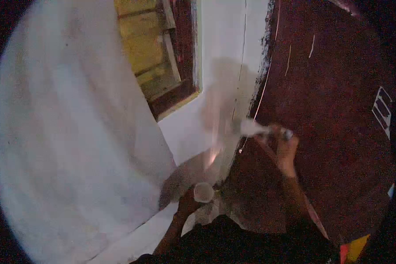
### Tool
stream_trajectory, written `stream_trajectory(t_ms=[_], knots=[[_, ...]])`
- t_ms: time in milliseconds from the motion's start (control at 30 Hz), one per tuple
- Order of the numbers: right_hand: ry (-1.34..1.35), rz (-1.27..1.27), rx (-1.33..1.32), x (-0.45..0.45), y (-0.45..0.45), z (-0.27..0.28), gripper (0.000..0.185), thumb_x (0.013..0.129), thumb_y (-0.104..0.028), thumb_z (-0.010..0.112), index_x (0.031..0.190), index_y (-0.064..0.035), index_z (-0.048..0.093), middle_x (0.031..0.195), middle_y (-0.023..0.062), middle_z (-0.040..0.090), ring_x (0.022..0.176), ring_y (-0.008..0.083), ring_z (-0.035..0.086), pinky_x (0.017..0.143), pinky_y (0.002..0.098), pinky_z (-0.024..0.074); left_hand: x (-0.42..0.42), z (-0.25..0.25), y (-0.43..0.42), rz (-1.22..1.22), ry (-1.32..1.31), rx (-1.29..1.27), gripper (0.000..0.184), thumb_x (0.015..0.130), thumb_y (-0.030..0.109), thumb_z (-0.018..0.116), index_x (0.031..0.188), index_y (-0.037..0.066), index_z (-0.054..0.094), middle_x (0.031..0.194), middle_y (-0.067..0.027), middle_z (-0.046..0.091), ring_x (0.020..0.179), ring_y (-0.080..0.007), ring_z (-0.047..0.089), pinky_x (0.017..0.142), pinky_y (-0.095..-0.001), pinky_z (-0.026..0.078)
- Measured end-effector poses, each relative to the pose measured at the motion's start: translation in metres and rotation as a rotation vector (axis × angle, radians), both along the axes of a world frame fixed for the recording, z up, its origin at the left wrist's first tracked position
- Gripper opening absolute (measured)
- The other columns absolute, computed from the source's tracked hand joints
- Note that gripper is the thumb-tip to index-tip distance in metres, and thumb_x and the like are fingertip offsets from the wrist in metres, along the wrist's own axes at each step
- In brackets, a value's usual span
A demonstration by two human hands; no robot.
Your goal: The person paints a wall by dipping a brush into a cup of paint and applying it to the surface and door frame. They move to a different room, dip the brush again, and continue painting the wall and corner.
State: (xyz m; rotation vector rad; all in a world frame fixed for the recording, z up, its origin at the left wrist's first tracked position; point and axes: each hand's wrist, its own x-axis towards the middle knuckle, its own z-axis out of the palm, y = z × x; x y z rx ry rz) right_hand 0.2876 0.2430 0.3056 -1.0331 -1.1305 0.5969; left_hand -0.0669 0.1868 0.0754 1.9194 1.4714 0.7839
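My right hand [287,152] is raised and closed around a paintbrush [253,128]. The brush's pale, blurred head points left, over the border where the white wall strip [222,39] meets a dark maroon surface [330,101]. Whether the bristles touch the wall I cannot tell. Lower down, my left hand [187,203] grips a small round cup [203,192]. Its pale round top faces me; what is inside is too blurred to make out. Rough dark marks run along the edge of the white strip above the brush.
A window [152,48] with a dark frame and yellowish panes is at the upper left. A large pale curtain-like cloth [75,132] hangs at the left. One thin light wire [265,88] runs down beside the border. Something yellow and red [356,248] lies at the lower right.
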Motion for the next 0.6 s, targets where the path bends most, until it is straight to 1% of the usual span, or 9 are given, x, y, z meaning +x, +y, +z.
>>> stream_trajectory(t_ms=[33,100,233,300,367,400,467,533,600], knots=[[-0.034,-0.165,0.032,-0.008,0.008,0.03,0.037,0.101,-0.036,0.066,0.112,-0.0016,0.073,0.101,0.0093,0.074,0.085,0.0188,0.069,0.075,0.0376,0.0578,0.002,0.003,-0.005,-0.015,-0.007,0.005,0.088,0.07,0.053,0.09,0.137,0.006,0.057,0.137,-0.0188,0.063,0.122,-0.0374,0.064,0.104,-0.0479,0.052],[0.182,-0.167,0.188,0.01,0.055,0.064,0.033,0.1,-0.03,0.069,0.11,0.0012,0.072,0.11,0.0104,0.072,0.092,0.0188,0.068,0.078,0.0369,0.0589,0.005,0.007,-0.015,-0.041,-0.011,0.02,0.088,0.072,0.056,0.089,0.137,0.007,0.056,0.136,-0.0186,0.063,0.122,-0.0371,0.064,0.102,-0.0482,0.052],[0.467,0.048,0.507,-0.014,0.096,0.189,0.025,0.098,-0.017,0.07,0.114,0.0029,0.07,0.11,0.0124,0.071,0.097,0.0247,0.071,0.086,0.0379,0.0618,0.0,-0.029,-0.022,-0.123,0.1,-0.006,0.092,0.072,0.058,0.089,0.141,0.01,0.053,0.14,-0.0156,0.061,0.125,-0.0357,0.063,0.104,-0.0485,0.052],[0.593,0.275,0.596,-0.027,0.11,0.242,0.03,0.1,-0.017,0.067,0.119,0.0057,0.065,0.113,0.0149,0.07,0.101,0.0297,0.071,0.091,0.0398,0.0627,0.0,-0.031,-0.021,-0.195,0.043,-0.049,0.093,0.07,0.058,0.089,0.142,0.01,0.053,0.14,-0.0147,0.061,0.126,-0.0351,0.062,0.105,-0.0481,0.051],[0.548,0.41,0.76,-0.031,0.14,0.277,0.027,0.103,-0.011,0.06,0.117,0.0122,0.059,0.115,0.0213,0.068,0.104,0.0306,0.071,0.094,0.0396,0.0631,0.002,-0.026,-0.021,-0.264,-0.016,-0.092,0.095,0.069,0.059,0.09,0.142,0.011,0.053,0.14,-0.0138,0.062,0.127,-0.0345,0.061,0.106,-0.0478,0.05],[0.55,0.407,0.764,-0.041,0.144,0.283,0.027,0.103,-0.011,0.06,0.117,0.0122,0.059,0.115,0.0213,0.068,0.104,0.0306,0.071,0.094,0.0396,0.0631,0.004,-0.019,-0.026,-0.211,0.006,-0.098,0.095,0.068,0.056,0.09,0.143,0.01,0.053,0.139,-0.0152,0.063,0.126,-0.0353,0.061,0.107,-0.0475,0.05],[0.583,0.249,0.706,-0.065,0.146,0.292,0.028,0.1,-0.011,0.065,0.115,0.0119,0.06,0.113,0.0194,0.069,0.095,0.0291,0.073,0.09,0.039,0.0642,0.006,0.003,-0.036,-0.162,0.031,-0.104,0.095,0.068,0.054,0.09,0.143,0.009,0.053,0.137,-0.0167,0.064,0.125,-0.0361,0.061,0.108,-0.0472,0.049],[0.556,0.151,0.652,-0.071,0.16,0.255,0.028,0.098,-0.013,0.068,0.111,0.0109,0.063,0.108,0.0177,0.07,0.09,0.0279,0.073,0.086,0.039,0.0644,0.008,0.026,-0.04,-0.156,0.02,-0.146,0.092,0.068,0.05,0.091,0.141,0.009,0.054,0.138,-0.0164,0.064,0.124,-0.0358,0.062,0.108,-0.047,0.05],[0.46,-0.037,0.518,-0.078,0.148,0.208,0.027,0.095,-0.016,0.073,0.103,0.0089,0.068,0.097,0.0144,0.072,0.083,0.0244,0.072,0.076,0.0377,0.0625,0.004,0.0,-0.034,-0.178,-0.012,-0.124,0.093,0.068,0.049,0.091,0.142,0.009,0.053,0.137,-0.0165,0.064,0.124,-0.0359,0.063,0.108,-0.0466,0.05]])
